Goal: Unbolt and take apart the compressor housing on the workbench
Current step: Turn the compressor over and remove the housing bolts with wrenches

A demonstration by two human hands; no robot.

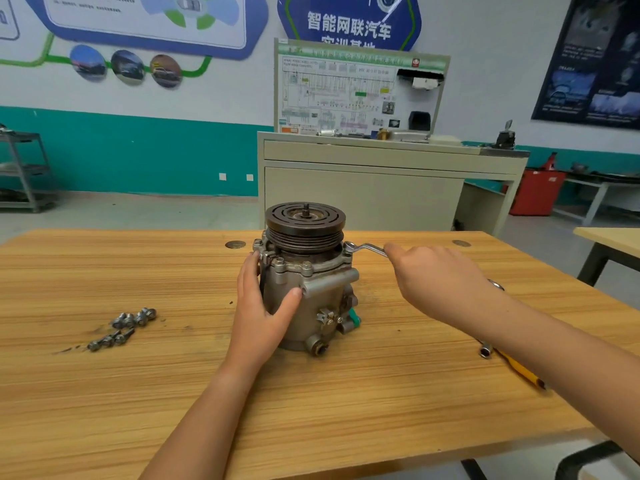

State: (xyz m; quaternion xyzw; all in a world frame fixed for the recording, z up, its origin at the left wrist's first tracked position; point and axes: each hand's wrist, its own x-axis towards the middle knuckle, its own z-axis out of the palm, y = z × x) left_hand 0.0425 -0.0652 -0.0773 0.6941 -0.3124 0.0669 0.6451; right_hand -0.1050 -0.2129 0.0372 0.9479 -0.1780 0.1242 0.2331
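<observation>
Two bare hands were on a compressor (308, 296) that stood upright near the middle of a wooden desk (138, 393), its dark grooved pulley (304, 221) on top. The left hand (263, 306) grasped the left side of the housing, with its fingers curved round the body and its thumb laid across the front. The right hand (440, 282) was clenched on the handle of a silver wrench (365, 248), whose ring end sat over a bolt head at the right edge of the upper flange. Several flange bolts (307, 266) sat in place around the rim just below the pulley. A cluster of loose bolts (121, 329) lay on the desk well to the left of the compressor, some bunched together and others in a short row nearer the camera. On the right, a yellow-handled tool (516, 368) with a socket at its far end lay on the desk, partly hidden under the right forearm. Beyond the desk, a beige cabinet (360, 181) carried a wiring-diagram board against a white-and-teal wall, and a red container (536, 192) stood on the floor at far right.
</observation>
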